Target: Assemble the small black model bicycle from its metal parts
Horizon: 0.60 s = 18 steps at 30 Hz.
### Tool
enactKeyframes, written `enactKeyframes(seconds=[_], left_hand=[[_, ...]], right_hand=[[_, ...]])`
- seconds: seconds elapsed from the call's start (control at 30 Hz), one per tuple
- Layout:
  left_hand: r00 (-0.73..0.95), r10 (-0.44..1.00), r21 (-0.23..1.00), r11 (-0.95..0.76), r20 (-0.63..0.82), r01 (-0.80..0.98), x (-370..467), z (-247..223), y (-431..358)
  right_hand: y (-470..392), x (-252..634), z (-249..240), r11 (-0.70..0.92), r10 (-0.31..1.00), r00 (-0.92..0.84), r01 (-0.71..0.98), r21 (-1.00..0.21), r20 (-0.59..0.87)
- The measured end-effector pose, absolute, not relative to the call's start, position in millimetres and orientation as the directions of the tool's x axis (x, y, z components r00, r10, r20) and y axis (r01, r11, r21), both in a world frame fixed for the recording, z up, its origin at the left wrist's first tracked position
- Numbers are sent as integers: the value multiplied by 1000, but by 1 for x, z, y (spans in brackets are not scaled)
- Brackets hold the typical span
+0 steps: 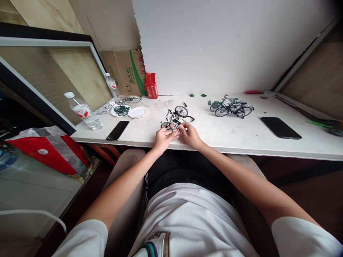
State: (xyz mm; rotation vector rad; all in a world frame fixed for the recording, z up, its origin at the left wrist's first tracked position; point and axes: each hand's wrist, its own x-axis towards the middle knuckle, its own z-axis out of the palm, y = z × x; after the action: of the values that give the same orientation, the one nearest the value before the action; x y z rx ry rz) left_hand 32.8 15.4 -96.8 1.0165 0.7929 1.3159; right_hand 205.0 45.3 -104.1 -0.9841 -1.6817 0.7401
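A small black model bicycle (174, 119) is at the near middle of the white table, tilted, with one spoked wheel raised at its upper right. My left hand (164, 137) holds its lower part from the left, fingers closed round the frame. From the right, my right hand (189, 135) pinches at the same lower end, thumb and forefinger together; any small piece between them is too small to make out. A curved black part (189, 117) lies just right of the model. Small dark bits (184, 104) are scattered behind it.
Finished-looking model bicycles (232, 107) stand at the right. A phone (118, 130) lies left, a black phone (281, 127) right. White plates (138, 112), one holding green parts (122, 110), water bottles (85, 112), a red box (151, 85) and a carton (128, 73) are at the left.
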Motion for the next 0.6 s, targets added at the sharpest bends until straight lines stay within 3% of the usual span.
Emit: enactKeyframes(seconds=[0.6], left_hand=[[132, 985, 925, -52, 109, -377, 33, -98, 14]], right_hand=[[42, 203, -103, 458, 889, -117, 282, -843, 443]])
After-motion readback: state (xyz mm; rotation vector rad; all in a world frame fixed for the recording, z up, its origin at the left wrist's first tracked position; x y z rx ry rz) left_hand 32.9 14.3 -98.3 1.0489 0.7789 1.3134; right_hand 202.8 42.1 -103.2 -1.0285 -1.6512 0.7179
